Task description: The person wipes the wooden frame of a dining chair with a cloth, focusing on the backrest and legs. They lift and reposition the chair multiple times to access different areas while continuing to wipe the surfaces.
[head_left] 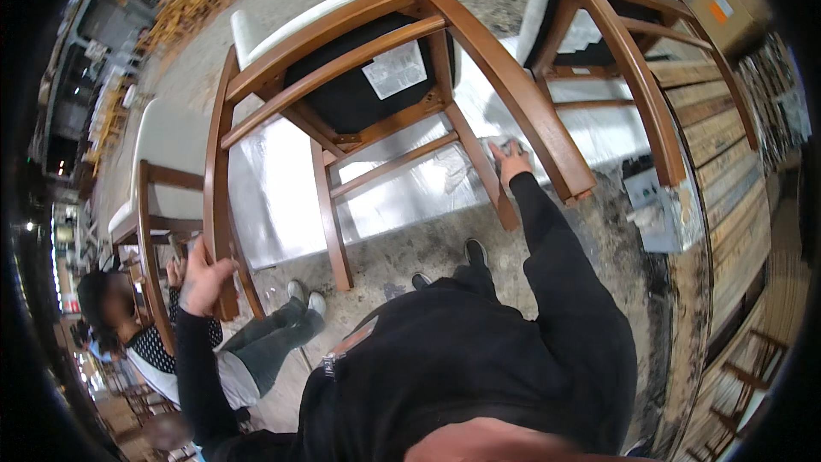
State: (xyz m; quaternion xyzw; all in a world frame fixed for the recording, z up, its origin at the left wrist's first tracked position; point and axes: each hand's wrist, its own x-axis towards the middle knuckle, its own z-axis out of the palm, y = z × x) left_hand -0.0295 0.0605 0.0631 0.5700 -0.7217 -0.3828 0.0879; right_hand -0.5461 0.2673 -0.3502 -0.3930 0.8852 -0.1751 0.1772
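A brown wooden chair with a pale seat and a black underside lies tipped over in front of me, its legs toward me. My left hand is closed around the end of its left leg, thumb on the near side. Between two legs on the other side, my right hand presses its fingers on a crumpled greyish cloth, over the plastic-covered surface. A pale label sits on the seat's underside.
A second tipped chair lies to the right, another chair to the left. A person is beside me at the left. Wooden slats, a carton and a plastic-wrapped box are at the right.
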